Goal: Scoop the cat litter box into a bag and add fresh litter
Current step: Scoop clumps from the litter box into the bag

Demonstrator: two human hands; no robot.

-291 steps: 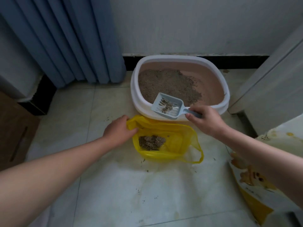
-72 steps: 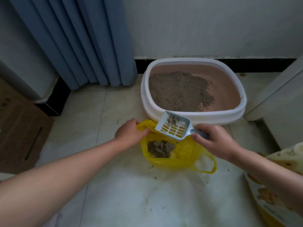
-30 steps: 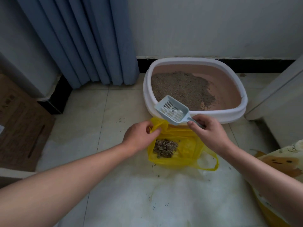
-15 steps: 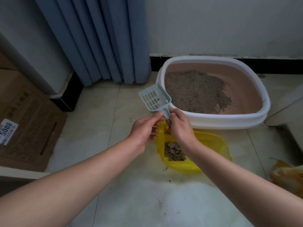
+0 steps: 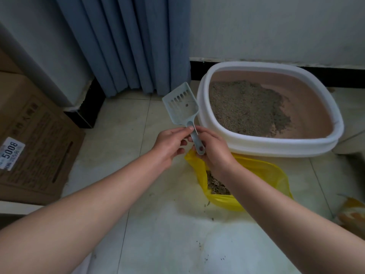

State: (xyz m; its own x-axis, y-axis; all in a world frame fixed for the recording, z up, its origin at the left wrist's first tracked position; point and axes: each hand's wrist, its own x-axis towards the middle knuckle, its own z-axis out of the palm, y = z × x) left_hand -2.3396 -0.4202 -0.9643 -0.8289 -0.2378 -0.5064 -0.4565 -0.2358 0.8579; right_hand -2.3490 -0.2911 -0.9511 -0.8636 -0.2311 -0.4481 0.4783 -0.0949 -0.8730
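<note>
A pale blue slotted litter scoop [image 5: 180, 104] stands almost upright and nearly empty, left of the litter box. My left hand [image 5: 169, 144] pinches the top of its handle with thumb and fingers. My right hand [image 5: 214, 151] cups the lower end of the handle. The white-rimmed pink litter box [image 5: 316, 135] holds grey litter [image 5: 246, 107] heaped on its left side. A yellow plastic bag [image 5: 262, 175] lies open on the floor in front of the box, under my right wrist, with scooped clumps [image 5: 215, 184] inside.
A blue curtain [image 5: 128, 46] hangs behind the scoop. A cardboard box [image 5: 33, 135] with a white label stands at the left. A printed litter bag's corner [image 5: 353, 212] shows at the right edge. Stray grains dot the tiled floor [image 5: 167, 224].
The scoop has gone from over the bag to the left of the litter box, now upright. My left hand let go of the bag's rim and took the scoop's handle beside my right hand.
</note>
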